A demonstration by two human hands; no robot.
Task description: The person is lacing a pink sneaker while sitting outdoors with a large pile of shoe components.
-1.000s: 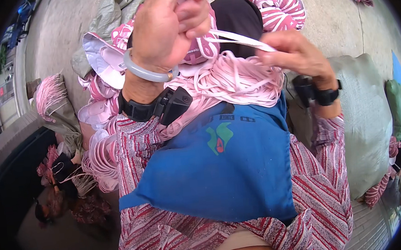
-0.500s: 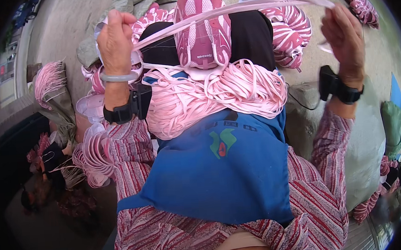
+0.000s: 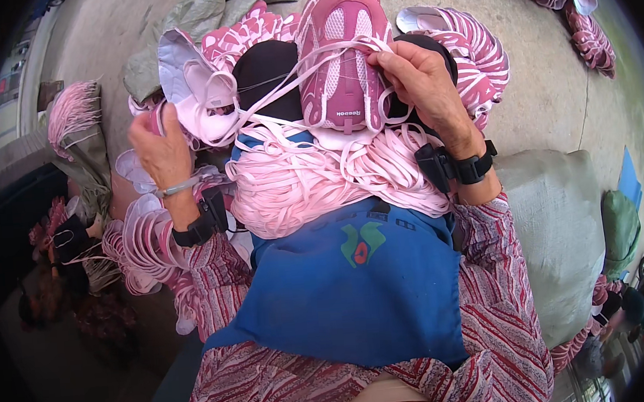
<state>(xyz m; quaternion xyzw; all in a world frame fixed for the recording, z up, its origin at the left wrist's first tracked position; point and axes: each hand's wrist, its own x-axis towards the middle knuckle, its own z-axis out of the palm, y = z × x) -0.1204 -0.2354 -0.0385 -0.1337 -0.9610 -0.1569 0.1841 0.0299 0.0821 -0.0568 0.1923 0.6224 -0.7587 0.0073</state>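
Lacing work is the step in hand, judging from the head view: your right hand pinches pale pink lace at the right edge of the pink shoe upper, which sits on a black form propped on your lap, far from your chest. Your left hand is closed around the other run of that lace, out to the left near a loose pale upper piece, so the strand runs taut between the two hands. A big heap of pink laces lies on your blue apron, just near of the shoe. The next move, as I read it, calls for keeping the strand tight while you guide its end through the upper without snagging the heap.

There is no desk; you sit over a bare concrete floor. More striped pink uppers are stacked to the right of the shoe, others lie far right, a grey sack rests beside your right arm, and a pink bundle sits far left
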